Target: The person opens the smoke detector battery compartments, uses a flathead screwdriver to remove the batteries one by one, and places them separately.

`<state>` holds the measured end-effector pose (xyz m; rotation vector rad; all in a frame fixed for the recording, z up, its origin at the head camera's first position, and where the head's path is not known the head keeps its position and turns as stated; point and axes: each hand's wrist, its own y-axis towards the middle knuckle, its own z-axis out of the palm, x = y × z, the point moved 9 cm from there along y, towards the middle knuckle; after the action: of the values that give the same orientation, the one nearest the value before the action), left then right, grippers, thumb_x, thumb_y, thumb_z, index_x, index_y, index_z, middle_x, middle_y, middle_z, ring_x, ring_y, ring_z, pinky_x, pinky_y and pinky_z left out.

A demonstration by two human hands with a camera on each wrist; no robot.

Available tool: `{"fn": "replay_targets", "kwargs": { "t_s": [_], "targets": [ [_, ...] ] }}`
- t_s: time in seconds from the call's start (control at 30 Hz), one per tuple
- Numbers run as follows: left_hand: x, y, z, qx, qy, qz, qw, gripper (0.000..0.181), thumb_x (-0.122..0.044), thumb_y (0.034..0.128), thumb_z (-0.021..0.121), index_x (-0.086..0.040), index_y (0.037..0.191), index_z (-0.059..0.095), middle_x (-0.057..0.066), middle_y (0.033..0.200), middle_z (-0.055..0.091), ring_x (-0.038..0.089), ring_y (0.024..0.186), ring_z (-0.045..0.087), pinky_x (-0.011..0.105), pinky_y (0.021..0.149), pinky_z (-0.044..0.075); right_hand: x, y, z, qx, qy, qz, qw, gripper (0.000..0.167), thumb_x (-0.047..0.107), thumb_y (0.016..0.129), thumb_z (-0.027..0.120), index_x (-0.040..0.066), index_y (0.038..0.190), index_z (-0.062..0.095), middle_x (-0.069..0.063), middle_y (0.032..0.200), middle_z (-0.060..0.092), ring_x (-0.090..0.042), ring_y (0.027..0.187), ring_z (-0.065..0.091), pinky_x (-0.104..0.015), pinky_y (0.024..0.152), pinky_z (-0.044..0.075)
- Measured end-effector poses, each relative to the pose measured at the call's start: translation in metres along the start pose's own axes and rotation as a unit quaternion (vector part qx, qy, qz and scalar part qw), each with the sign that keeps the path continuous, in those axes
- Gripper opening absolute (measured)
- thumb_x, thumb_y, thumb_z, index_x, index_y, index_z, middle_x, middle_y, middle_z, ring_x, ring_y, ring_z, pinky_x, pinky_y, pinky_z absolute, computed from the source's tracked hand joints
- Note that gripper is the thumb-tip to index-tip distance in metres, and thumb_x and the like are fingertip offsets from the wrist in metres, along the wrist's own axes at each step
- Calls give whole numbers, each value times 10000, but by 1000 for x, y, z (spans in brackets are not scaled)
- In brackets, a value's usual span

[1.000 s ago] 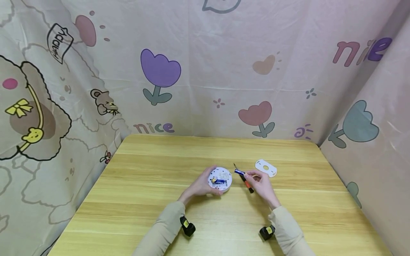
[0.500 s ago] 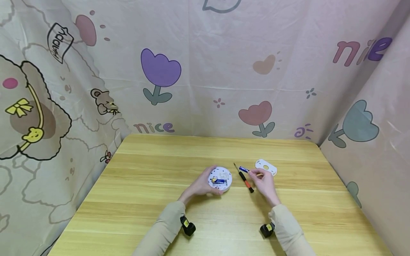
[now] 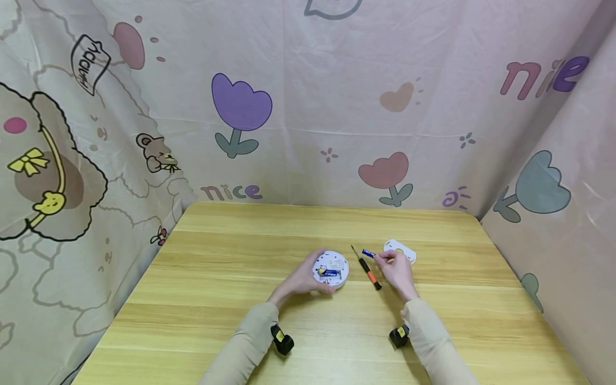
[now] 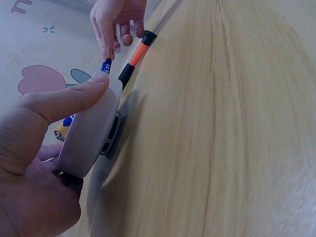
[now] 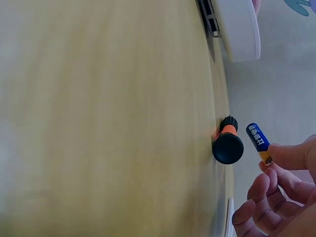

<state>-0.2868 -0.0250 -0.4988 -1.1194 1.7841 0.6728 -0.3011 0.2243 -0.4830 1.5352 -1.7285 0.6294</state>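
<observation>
My left hand [image 3: 304, 274] grips a round white device [image 3: 338, 260] by its left side, thumb at the near rim and fingers round the far one. Its face is turned up and bears a blue battery [image 3: 330, 273]; in the left wrist view that battery's yellow end sticks out past the rim. Between thumb and fingertips, my right hand [image 3: 397, 270] pinches a second blue and yellow battery [image 5: 257, 140] by its yellow end, in the air above the table. Below it lies a screwdriver [image 3: 370, 274] with a black and orange handle.
A white oval plate [image 3: 409, 253] with a round hole lies behind my right hand, partly covered by it. The wooden table [image 3: 231, 240] meets a printed curtain [image 3: 308, 107] at the back and sides. Black wrist cameras [image 3: 282, 340] sit at both sleeves.
My right hand has moved the pinched battery to the right and slightly farther back, off the screwdriver and away from the device. The left hand and device have stayed still.
</observation>
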Motion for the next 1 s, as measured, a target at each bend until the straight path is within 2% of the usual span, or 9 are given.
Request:
{"fn": "replay_targets", "kwargs": {
  "t_s": [0.67, 0.87, 1.0],
  "targets": [
    [0, -1, 0, 10, -46, 10, 10000, 1141, -137, 663, 923, -18, 1572, 244, 254, 1578, 358, 456, 1428, 389, 685, 1195, 275, 3, 12, 7, 134, -736, -276, 9968, 162, 147, 883, 737, -6, 929, 762, -139, 840, 750, -155, 701, 617, -265, 630, 465],
    [0, 0, 0, 14, -25, 13, 10000, 1143, -141, 662, 924, -18, 1572, 244, 256, 1573, 365, 454, 1422, 399, 681, 1193, 283, 3, 13, 13, 424, -871, -124, 9952, 163, 164, 889, 727, 10, 932, 758, -133, 875, 756, -211, 774, 667, -299, 668, 511],
    [0, 0, -1, 10, -8, 23, 10000, 1142, -140, 660, 925, -16, 1571, 247, 256, 1565, 376, 452, 1412, 411, 678, 1191, 291, 1, 14, 16, 584, -1000, 53, 9933, 168, 194, 891, 719, 40, 943, 760, -101, 877, 753, -205, 783, 667, -293, 652, 499]
  ]
}}
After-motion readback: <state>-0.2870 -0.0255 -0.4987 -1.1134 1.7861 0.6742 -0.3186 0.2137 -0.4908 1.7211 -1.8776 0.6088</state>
